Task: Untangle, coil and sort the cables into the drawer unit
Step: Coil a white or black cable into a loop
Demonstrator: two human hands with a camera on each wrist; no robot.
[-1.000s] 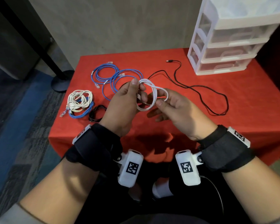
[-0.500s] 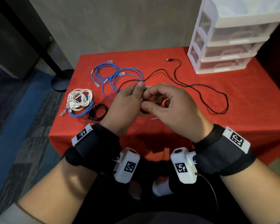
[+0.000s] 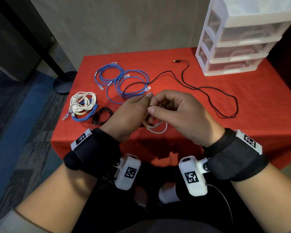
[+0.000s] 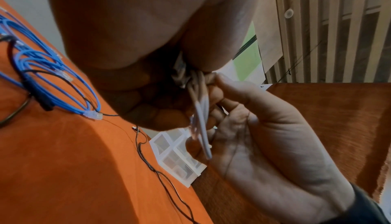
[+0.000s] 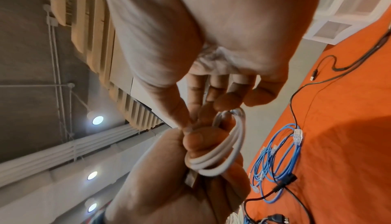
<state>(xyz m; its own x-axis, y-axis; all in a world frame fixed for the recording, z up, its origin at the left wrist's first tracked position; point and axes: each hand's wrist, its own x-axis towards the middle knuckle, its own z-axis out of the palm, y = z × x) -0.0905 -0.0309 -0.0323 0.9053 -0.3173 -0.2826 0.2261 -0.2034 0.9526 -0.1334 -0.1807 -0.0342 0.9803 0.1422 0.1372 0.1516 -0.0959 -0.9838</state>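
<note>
The red tabletop (image 3: 200,115) carried everything I saw through the head camera, with the white drawer unit (image 3: 242,39) standing at its far right corner, all its drawers closed. From a spot just left of the drawer unit, a long black cable (image 3: 208,96) trailed loosely across the cloth, its plug end lying nearest the unit. Further left of the drawer unit lay loose blue network cables (image 3: 124,81) in overlapping loops, the black cable crossing them. Well away from the drawer unit, at the tabletop's left edge, sat a bundle of cream and blue cables (image 3: 82,105), with a small black coil (image 3: 102,116) just beside it. At the near edge, opposite the drawer unit, my two hands met above the cloth. My left hand (image 3: 129,115) had its fingers curled round a small white cable coil (image 5: 220,152), gripping several turns of it. My right hand (image 3: 178,115) pinched the same coil at its top between thumb and fingertips (image 5: 226,100), the other fingers bent in. Part of the coil (image 3: 158,128) hung below both hands, clear of the tabletop.
</note>
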